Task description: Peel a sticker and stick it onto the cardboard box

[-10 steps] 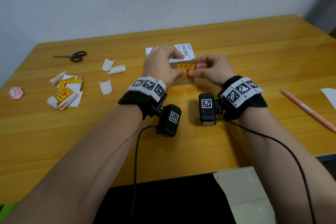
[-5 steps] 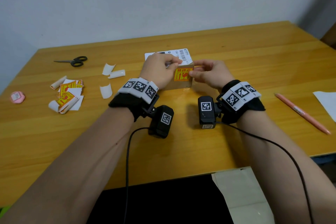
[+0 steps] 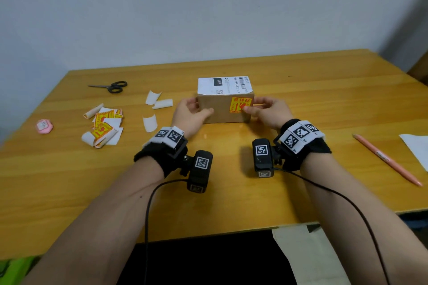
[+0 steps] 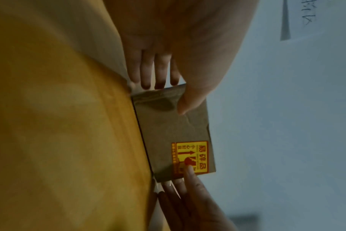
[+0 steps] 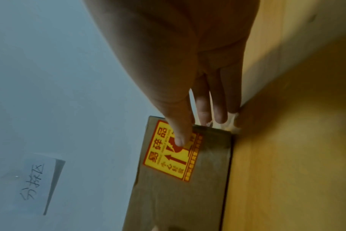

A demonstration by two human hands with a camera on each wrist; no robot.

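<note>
The cardboard box [image 3: 220,111] stands mid-table with a white shipping label [image 3: 222,84] on top. A yellow-and-red sticker [image 3: 240,104] lies flat on the right part of its front face. My left hand [image 3: 196,110] is at the box's left front corner, with its thumb [image 4: 188,101] on the front face and its straight fingers along the left end. My right hand [image 3: 252,107] is at the right end. Its thumb [image 5: 180,137] presses on the sticker [image 5: 168,156], and its fingers lie straight beside the box's end.
Left of the box lie curled white backing strips [image 3: 159,102], a pile of more stickers [image 3: 104,127], scissors [image 3: 111,87] and a pink round thing [image 3: 44,126]. A pencil [image 3: 386,159] and white paper [image 3: 416,150] lie at the right edge.
My left hand has slid off the box's top and front to its left corner, uncovering the front face. The right thumb stays on the sticker.
</note>
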